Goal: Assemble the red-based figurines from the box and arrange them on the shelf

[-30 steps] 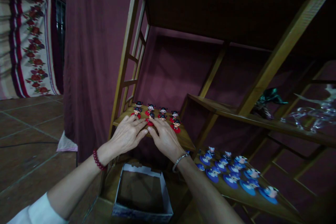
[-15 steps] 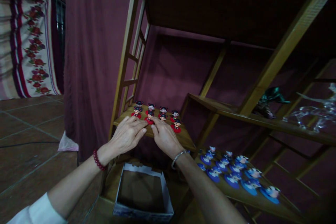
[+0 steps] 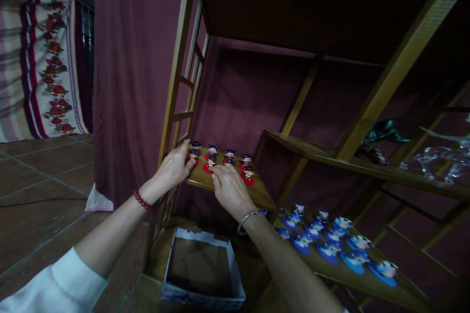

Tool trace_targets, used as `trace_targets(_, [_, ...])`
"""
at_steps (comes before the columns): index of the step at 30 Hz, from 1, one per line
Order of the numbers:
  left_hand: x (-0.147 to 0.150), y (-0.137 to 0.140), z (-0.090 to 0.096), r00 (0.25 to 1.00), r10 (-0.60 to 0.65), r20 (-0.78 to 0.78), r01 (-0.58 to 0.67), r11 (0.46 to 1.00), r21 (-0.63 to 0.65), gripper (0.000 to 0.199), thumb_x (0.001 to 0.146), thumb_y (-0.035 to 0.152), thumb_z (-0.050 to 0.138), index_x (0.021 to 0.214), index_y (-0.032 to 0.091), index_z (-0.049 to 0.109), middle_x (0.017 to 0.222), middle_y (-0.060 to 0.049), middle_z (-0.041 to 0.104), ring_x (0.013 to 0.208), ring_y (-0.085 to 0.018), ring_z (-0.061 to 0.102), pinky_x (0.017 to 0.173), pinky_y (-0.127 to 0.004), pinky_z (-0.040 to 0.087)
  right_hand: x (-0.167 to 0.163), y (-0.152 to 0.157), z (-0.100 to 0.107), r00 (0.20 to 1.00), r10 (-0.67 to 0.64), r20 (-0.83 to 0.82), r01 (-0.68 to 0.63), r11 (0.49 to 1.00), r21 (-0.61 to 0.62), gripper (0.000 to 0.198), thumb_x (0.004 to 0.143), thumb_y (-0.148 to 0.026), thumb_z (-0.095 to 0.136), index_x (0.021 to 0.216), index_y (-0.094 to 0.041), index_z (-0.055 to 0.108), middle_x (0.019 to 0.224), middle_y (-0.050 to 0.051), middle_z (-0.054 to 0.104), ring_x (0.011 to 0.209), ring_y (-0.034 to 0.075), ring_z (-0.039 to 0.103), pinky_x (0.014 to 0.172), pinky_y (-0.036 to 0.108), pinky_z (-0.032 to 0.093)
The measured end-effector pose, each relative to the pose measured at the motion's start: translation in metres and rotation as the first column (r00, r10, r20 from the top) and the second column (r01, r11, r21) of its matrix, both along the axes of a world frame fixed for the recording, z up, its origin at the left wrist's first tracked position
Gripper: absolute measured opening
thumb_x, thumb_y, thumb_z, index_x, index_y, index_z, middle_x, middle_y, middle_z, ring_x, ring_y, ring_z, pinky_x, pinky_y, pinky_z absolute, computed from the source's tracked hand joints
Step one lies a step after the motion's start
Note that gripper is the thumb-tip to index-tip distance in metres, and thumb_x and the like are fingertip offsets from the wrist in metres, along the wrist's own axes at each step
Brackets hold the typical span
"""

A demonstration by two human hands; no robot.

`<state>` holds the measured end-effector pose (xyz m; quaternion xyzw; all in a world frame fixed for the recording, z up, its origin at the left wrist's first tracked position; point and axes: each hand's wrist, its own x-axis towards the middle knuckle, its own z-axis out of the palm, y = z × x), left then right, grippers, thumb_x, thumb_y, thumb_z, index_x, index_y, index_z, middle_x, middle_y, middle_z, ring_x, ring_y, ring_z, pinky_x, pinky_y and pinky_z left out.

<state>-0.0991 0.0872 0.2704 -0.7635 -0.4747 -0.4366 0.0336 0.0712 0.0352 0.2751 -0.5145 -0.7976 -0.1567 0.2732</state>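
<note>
Striped cream-and-red floral cloth [image 3: 44, 68] hangs at far left above the reddish tiled floor [image 3: 40, 171], beside a long maroon curtain [image 3: 132, 73] that also backs the wooden shelf unit [image 3: 176, 68]. Next comes the left hand [image 3: 172, 168], wearing a red bead bracelet [image 3: 141, 200] at the wrist and a white sleeve [image 3: 55, 286] on the forearm; its fingers are loosely spread, with the fingertips touching the leftmost of the small red-based, black-haired figurines [image 3: 220, 159]. These figurines stand upright in two short rows on the small upper wooden shelf [image 3: 257, 193], near its rear edge. Below the left forearm, an open white cardboard box [image 3: 201, 266] with a brown interior sits on the lowest board of the unit. The right hand [image 3: 229, 188], with a silver bangle [image 3: 247, 219] at the wrist, lies palm down on the same small shelf, fingers held together and extended, the fingertips touching the front-row figurine near the middle of the group; neither hand visibly pinches anything. Further right, on a lower slanting wooden shelf [image 3: 404, 298], blue-based pale figurines [image 3: 330, 244] stand in rows. At far right, on a higher shelf board [image 3: 330, 160], a dark green glossy object [image 3: 384, 132] and some clear plastic wrapping [image 3: 440, 161] rest, too dim to identify further.
</note>
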Motion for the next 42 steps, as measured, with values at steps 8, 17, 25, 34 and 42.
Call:
trace_targets(8, [0.011, 0.014, 0.009, 0.972, 0.14, -0.191, -0.178, 0.964, -0.2, 0.07, 0.075, 0.038, 0.052, 0.135, 0.011, 0.026, 0.114, -0.015, 0.057, 0.107, -0.025, 0.053, 0.085, -0.031, 0.042, 0.001, -0.001, 0.005, 1.0, 0.023, -0.02, -0.024, 0.996, -0.088, 0.033, 0.086, -0.016, 0.036, 0.109, -0.012, 0.059, 0.112, 0.007, 0.061, 0.106, 0.017, 0.053, 0.095, 0.028, 0.035])
trace_targets(17, [0.009, 0.011, 0.01, 0.965, 0.134, -0.227, -0.171, 0.974, -0.151, 0.068, 0.075, 0.037, 0.049, 0.133, 0.008, 0.028, 0.11, -0.013, 0.06, 0.105, -0.026, 0.052, 0.087, -0.032, 0.041, 0.003, 0.002, 0.006, 0.998, -0.003, -0.067, -0.007, 0.989, -0.148, 0.031, 0.085, -0.014, 0.036, 0.107, -0.015, 0.058, 0.11, 0.006, 0.062, 0.103, 0.017, 0.056, 0.092, 0.027, 0.039])
trace_targets(25, [0.009, 0.009, 0.008, 0.965, 0.149, -0.214, -0.181, 0.974, -0.136, 0.064, 0.077, 0.037, 0.047, 0.132, 0.01, 0.03, 0.107, -0.013, 0.061, 0.102, -0.024, 0.054, 0.083, -0.031, 0.042, 0.006, 0.005, 0.008, 0.997, 0.031, -0.075, -0.043, 0.986, -0.158, 0.034, 0.081, -0.006, 0.036, 0.103, -0.016, 0.059, 0.104, 0.006, 0.064, 0.099, 0.016, 0.058, 0.088, 0.025, 0.041])
trace_targets(34, [0.004, 0.002, 0.006, 0.98, 0.094, -0.174, -0.116, 0.986, -0.12, 0.06, 0.078, 0.034, 0.048, 0.13, 0.012, 0.03, 0.105, -0.012, 0.062, 0.096, -0.023, 0.059, 0.079, -0.03, 0.044, 0.006, 0.006, 0.01, 0.994, 0.054, -0.09, -0.07, 0.98, -0.185, 0.044, 0.069, 0.005, 0.037, 0.103, -0.012, 0.06, 0.105, 0.009, 0.064, 0.095, 0.015, 0.059, 0.086, 0.023, 0.042])
trace_targets(42, [-0.002, -0.021, -0.011, 0.99, 0.093, -0.101, -0.079, 0.988, 0.133, 0.043, 0.083, 0.027, 0.042, 0.123, 0.011, 0.043, 0.109, -0.013, 0.059, 0.102, -0.022, 0.054, 0.086, -0.034, 0.044, 0.006, 0.001, 0.004, 0.998, 0.053, -0.032, -0.056, 0.995, -0.084, 0.042, 0.076, 0.0, 0.036, 0.109, -0.012, 0.058, 0.112, 0.009, 0.06, 0.105, 0.017, 0.052, 0.093, 0.025, 0.037])
